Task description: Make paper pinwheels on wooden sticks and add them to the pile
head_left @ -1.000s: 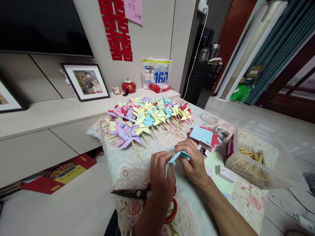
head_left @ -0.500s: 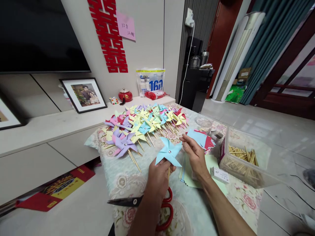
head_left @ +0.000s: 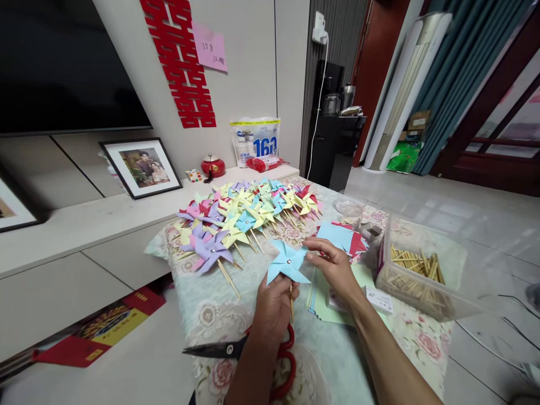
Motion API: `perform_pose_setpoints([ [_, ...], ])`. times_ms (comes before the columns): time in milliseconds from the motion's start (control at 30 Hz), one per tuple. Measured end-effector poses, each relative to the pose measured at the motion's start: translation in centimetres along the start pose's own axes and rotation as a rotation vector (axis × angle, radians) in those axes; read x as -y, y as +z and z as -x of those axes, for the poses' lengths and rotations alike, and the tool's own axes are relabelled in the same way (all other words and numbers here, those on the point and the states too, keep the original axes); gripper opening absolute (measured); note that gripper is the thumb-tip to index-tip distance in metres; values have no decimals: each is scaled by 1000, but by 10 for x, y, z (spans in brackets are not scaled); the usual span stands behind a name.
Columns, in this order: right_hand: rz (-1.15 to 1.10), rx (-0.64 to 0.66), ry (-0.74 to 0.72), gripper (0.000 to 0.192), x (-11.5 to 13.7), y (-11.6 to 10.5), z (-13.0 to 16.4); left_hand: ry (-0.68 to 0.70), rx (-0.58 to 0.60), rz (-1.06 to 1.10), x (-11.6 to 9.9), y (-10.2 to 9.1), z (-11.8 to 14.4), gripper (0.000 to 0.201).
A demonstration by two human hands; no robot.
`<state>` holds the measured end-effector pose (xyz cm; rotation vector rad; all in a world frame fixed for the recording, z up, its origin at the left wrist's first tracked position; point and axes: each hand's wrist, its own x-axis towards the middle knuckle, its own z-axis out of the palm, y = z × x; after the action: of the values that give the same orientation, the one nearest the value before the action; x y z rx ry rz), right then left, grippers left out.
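Note:
A light blue paper pinwheel (head_left: 287, 262) with a shiny pin at its centre faces up in the middle of the view. My left hand (head_left: 273, 306) is closed around its wooden stick (head_left: 292, 304), just under the blades. My right hand (head_left: 333, 267) is at the right blade, fingers stretched out and slightly apart, fingertips at the blade's edge. Beneath my left forearm lies a pair of scissors (head_left: 230, 350) with red handles, partly hidden. Many finished pinwheels (head_left: 248, 211) in purple, yellow, blue, pink and red lie heaped further back on the table.
On the floral tablecloth (head_left: 228, 315), to the right, are blue and red paper pieces (head_left: 337, 235), green sheets (head_left: 324, 309), a small white box (head_left: 378, 300) and a clear bin (head_left: 415, 304) of wooden sticks. Behind stands a white cabinet (head_left: 84, 230) with a framed photo (head_left: 141, 167).
My right hand has moved slightly left and its fingertips have come to the blue pinwheel's right blade. The pinwheel has turned a little; my left hand keeps hold of the stick.

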<state>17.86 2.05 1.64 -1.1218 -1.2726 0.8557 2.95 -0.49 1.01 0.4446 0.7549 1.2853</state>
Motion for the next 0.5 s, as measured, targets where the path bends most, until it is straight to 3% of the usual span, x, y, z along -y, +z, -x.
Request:
perform_pose_setpoints([
  [167,119,152,-14,25,6,-9,1,-60,48,55,-3,-1,1,26],
  [333,264,239,-62,22,7,-12,2,-51,-15,50,-2,-2,0,40],
  [500,283,298,-105,15,13,-11,3,-12,-55,-8,0,2,2,42],
])
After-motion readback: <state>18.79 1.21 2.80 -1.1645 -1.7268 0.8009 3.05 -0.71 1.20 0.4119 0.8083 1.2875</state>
